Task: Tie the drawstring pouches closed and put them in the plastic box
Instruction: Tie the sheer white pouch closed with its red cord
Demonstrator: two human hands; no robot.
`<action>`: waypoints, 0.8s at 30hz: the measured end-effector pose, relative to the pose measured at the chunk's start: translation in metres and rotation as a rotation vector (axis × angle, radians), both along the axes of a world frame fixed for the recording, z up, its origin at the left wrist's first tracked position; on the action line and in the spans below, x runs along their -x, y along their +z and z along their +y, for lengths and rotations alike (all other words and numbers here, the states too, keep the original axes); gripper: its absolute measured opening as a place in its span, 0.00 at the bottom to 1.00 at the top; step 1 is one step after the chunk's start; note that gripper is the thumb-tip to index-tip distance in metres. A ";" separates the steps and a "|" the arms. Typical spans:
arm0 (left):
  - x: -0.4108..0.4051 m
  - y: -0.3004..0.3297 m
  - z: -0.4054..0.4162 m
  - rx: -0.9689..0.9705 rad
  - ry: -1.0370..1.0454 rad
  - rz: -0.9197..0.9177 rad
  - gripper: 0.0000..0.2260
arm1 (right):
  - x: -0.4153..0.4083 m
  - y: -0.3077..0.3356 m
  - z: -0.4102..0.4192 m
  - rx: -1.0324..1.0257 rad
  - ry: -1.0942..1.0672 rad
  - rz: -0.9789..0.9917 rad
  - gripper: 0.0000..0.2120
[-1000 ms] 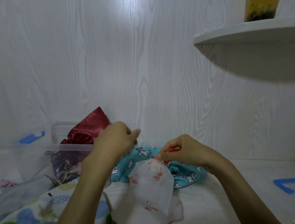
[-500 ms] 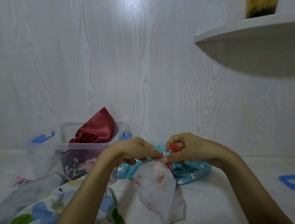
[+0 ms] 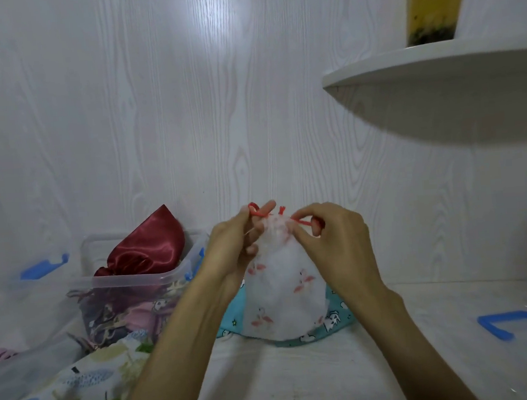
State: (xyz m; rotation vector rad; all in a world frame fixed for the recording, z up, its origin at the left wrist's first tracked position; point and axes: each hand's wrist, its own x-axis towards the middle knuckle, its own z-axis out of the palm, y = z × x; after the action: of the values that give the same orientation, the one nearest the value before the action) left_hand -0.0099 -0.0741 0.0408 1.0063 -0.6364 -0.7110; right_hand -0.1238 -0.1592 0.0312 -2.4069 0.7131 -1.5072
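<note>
Between the two raised hands hangs a sheer white pouch (image 3: 282, 293) printed with pink flamingos, its gathered neck up at the fingertips and its body dropping straight down below them, so its long axis runs vertically with the mouth pointing up. The left hand (image 3: 234, 246) has its fingers curled, pinching one loop of the red drawstring (image 3: 257, 213) just left of the neck; the right hand (image 3: 331, 238) pinches the other loop just right of it. The fabric looks thin, limp and very light, likely to slump and slide wherever it is not held, so the cord ends and the cinched neck seem the sensible places to grip, rather than the body. The cord is slim and probably slippery, calling for a firm pinch. Left of the left hand, and a little below it, stands the clear plastic box (image 3: 142, 278), a dark red satin pouch (image 3: 152, 243) poking out of its top.
</note>
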 end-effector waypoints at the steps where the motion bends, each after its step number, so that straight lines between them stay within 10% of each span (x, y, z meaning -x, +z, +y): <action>1: 0.001 0.001 0.000 -0.017 0.013 -0.030 0.15 | 0.000 0.000 -0.001 -0.007 0.006 0.001 0.12; 11: -0.011 -0.028 0.002 -0.438 -0.135 -0.353 0.13 | 0.034 0.016 -0.006 -0.544 0.280 0.868 0.14; 24: 0.014 -0.013 0.010 -0.599 -0.342 -0.713 0.12 | 0.032 0.023 -0.007 -0.619 0.306 0.415 0.17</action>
State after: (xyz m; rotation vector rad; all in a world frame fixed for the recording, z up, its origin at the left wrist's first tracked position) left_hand -0.0241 -0.0640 0.0278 1.7613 -1.2788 -0.8643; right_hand -0.1554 -0.1660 0.0539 -2.2024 0.7101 -0.5565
